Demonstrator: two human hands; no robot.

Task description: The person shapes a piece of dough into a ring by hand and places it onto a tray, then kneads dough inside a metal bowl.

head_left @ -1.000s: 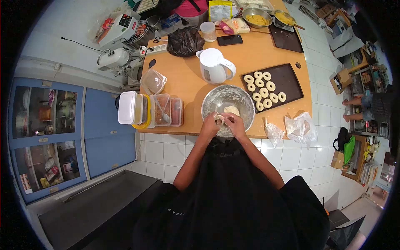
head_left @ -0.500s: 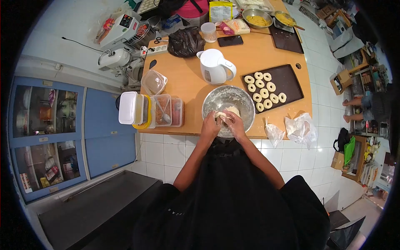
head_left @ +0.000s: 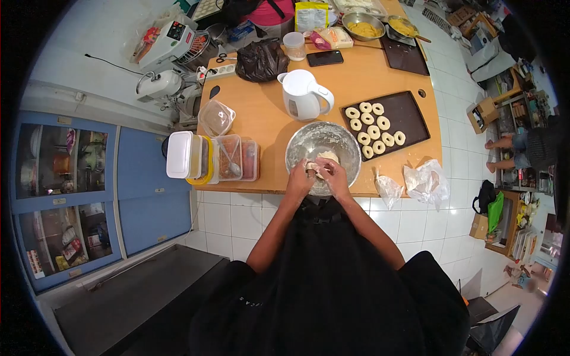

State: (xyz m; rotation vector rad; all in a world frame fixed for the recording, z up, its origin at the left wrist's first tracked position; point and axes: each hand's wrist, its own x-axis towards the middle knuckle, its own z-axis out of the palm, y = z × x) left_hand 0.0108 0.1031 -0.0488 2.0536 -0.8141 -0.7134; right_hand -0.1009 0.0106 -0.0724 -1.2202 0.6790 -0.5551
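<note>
Over the floury metal bowl (head_left: 303, 137), my left hand (head_left: 300, 177) and my right hand (head_left: 335, 178) are both closed on a small piece of dough (head_left: 313, 167), pinched between the fingertips. My fingers partly cover its shape. Just behind my right hand, a larger lump of dough (head_left: 328, 156) lies in the bowl. To the right is a dark baking tray (head_left: 411, 113) with several dough rings (head_left: 383, 123) grouped on its left and front parts. A white electric kettle (head_left: 300, 94) stands right behind the bowl.
Stacked plastic containers (head_left: 181, 155) stand at the table's left edge. Plastic bags (head_left: 426, 183) lie at the front right. Farther back are a black bag (head_left: 261, 60), a phone (head_left: 325, 57), a jar (head_left: 294, 46) and pans with yellow filling (head_left: 363, 28). Another person's legs (head_left: 504, 155) show at far right.
My fingers have shifted slightly around the small dough piece, which stays between both hands. The whole view has moved a little. The tray and its rings look unchanged.
</note>
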